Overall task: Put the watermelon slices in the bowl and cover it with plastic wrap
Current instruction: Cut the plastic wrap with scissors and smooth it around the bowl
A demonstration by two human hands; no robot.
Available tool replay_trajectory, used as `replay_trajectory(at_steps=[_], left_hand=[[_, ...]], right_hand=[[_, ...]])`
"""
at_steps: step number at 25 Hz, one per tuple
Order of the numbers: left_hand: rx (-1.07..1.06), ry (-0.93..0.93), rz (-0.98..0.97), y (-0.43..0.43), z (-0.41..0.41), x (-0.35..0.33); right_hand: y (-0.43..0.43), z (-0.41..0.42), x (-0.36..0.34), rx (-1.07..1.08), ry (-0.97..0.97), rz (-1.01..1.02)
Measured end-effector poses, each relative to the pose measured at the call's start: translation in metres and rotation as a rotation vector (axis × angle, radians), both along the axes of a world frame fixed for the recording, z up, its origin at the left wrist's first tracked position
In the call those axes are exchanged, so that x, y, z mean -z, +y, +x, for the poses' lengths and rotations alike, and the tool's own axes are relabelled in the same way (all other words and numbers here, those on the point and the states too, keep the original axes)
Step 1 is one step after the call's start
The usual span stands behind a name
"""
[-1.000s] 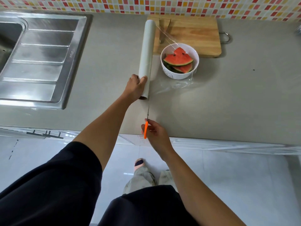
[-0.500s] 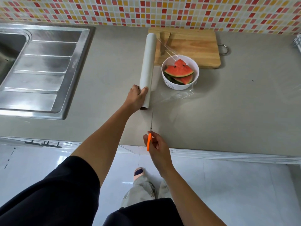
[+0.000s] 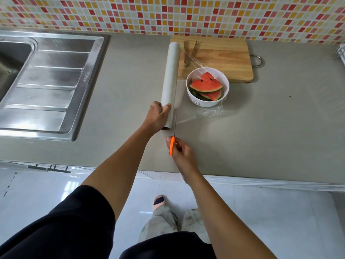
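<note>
White bowl (image 3: 207, 101): set on the grey countertop (image 3: 261, 128) against the wooden cutting board (image 3: 220, 55); watermelon slices (image 3: 206, 86) are held inside, with plastic film (image 3: 194, 58) stretched over them. Plastic wrap roll (image 3: 170, 77): near end gripped by the left hand (image 3: 157, 117). Orange-handled scissors (image 3: 173, 139): clasped in the right hand (image 3: 180, 150), blade beside the roll.

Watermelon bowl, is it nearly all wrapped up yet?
Partly. The red watermelon slices already sit in the white round bowl, with clear plastic film stretched over it. The left hand holds the white wrap roll; the right hand holds orange-handled scissors at the film. Cutting and tucking remain.
</note>
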State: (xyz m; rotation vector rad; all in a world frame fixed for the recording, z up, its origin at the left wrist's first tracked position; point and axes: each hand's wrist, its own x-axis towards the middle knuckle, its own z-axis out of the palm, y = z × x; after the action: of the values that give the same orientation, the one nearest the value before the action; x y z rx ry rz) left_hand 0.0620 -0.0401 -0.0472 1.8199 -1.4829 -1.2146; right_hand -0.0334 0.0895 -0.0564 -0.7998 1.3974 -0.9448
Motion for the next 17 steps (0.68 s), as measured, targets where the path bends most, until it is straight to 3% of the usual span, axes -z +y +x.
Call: replay_trajectory(at_steps=[6,17], left_hand=[[0.008,-0.019,-0.017,0.000,-0.001,0.001],[-0.005,-0.023,-0.013,0.002,-0.002,0.000]], right_hand=[[-0.011,-0.004,-0.001,-0.011,-0.078,0.032],[-0.023,-0.010,0.000,-0.025,-0.015,-0.019]])
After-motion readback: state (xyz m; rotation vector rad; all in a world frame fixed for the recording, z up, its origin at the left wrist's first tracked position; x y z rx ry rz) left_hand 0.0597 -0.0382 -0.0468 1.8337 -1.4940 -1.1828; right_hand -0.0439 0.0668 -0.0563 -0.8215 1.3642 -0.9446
